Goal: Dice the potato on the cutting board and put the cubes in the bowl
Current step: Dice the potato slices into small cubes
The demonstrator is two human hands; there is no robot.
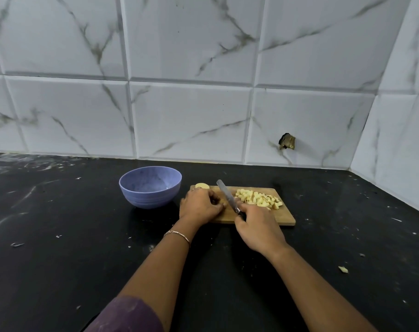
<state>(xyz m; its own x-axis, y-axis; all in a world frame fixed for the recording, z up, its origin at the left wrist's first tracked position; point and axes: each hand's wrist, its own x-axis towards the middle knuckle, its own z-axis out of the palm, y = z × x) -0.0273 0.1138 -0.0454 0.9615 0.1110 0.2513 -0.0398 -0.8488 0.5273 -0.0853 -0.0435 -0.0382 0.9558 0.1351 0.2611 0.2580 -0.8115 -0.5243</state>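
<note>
1. Wooden cutting board lies flat on the black desk, centre of view; long side runs 9 to 3 o'clock.
2. Blue bowl stands upright on the desk at 9 o'clock of the board, just beside it, not touching as far as shows; inside wall bare with a pale patch on the 3 o'clock side.
3. Potato cubes heaped on the board's 2 o'clock part, pale yellow, piled loose; every cube in view lies on the board.
4. One uncut potato piece, rounded, sits at the board's 11 o'clock corner, just behind the left knuckles.
5. Right grip: fingers curled tight round the handle of the knife, so it holds the knife; blade points to 11 o'clock, slanted across the board middle, between the cube heap and the left hand; cannot tell if the edge touches wood.
6. Left grip: palm down on the board's 9 o'clock end, fingers curled under towards the blade, tips on or near the wood; cannot tell if anything is pinched beneath them.
7. Ring on a left finger; thin bracelet on the left wrist; purple sleeve at 6 o'clock, bottom edge.
8. Pale scrap on the desk at 4 o'clock of the board, well apart; small white flecks scattered over the desk.
9. White marbled wall tiles behind at 12 o'clock; dark broken hole in one tile at 1 o'clock.
</note>
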